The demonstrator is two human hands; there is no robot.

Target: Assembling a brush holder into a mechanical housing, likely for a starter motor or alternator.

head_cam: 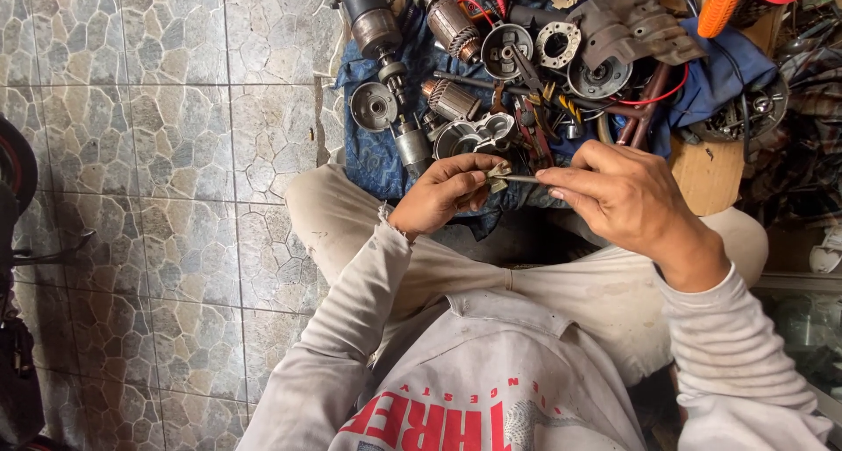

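The left hand [443,192] pinches a small metal piece [499,176]. The right hand [627,197] pinches a thin rod [524,179] touching it. Both sit between the hands.

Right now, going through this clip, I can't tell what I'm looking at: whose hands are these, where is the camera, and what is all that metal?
The single picture comes from a camera worn on a seated person's head, looking down past their chest and knees. There is no machine, only two bare hands. The left hand pinches a small metal part; the right hand holds a thin metal rod that meets that part. Beyond the hands, a blue cloth on a low wooden board carries dismantled motor pieces: copper-wound armatures, round metal housings, and wires. The floor is stone-patterned tile.
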